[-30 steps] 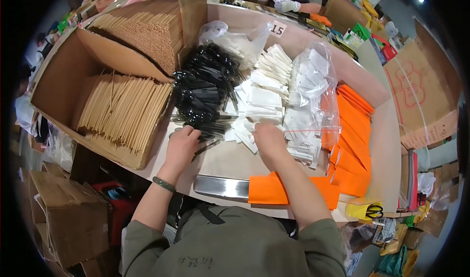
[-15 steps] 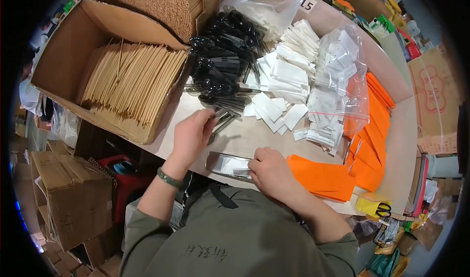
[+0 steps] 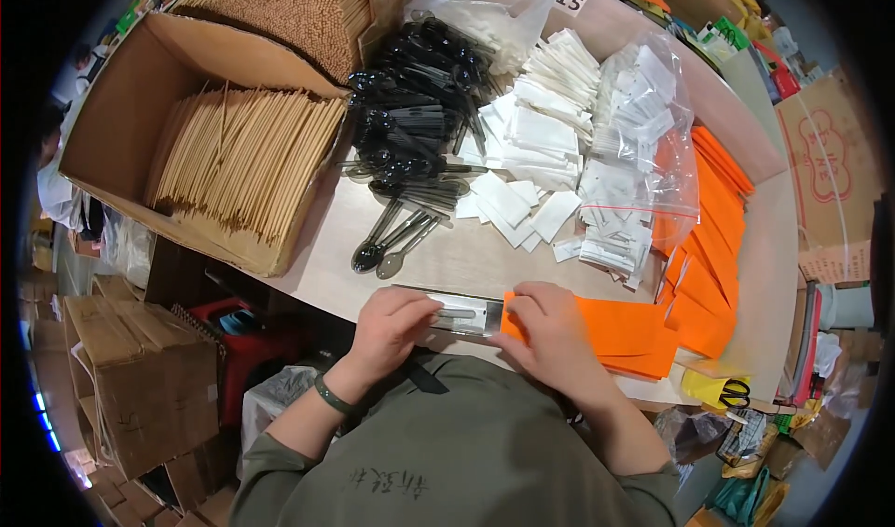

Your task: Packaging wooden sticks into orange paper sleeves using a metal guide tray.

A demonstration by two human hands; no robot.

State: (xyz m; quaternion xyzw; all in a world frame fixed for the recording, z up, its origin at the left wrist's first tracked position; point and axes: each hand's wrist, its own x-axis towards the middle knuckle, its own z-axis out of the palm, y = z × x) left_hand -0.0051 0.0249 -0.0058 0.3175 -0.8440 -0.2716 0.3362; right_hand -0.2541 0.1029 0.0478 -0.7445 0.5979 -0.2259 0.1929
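At the table's near edge lies a narrow metal tray (image 3: 491,320) with a white paper packet (image 3: 475,314) inside. My left hand (image 3: 393,329) is closed over the tray's left end, pinching a dark translucent plastic spoon (image 3: 457,313) laid along the packet; its bowl is hidden by the fingers. My right hand (image 3: 550,327) grips the left end of an orange paper sleeve (image 3: 629,333), against the tray's right end. Beyond the tray are loose spoons (image 3: 392,264) and a heap of black spoons (image 3: 415,122). White packets (image 3: 541,140) lie right of that heap.
A cardboard box (image 3: 121,108) of wooden chopsticks (image 3: 247,164) stands left, with another bundle of sticks (image 3: 270,14) behind. A clear bag (image 3: 643,117) of white packets and more orange sleeves (image 3: 699,294) lie right. Yellow-wrapped scissors (image 3: 732,394) sit at the near right corner.
My left hand has come back from the spoon heap to the tray, bringing a spoon. My right hand has moved slightly right and now holds the orange sleeve at the tray's end.
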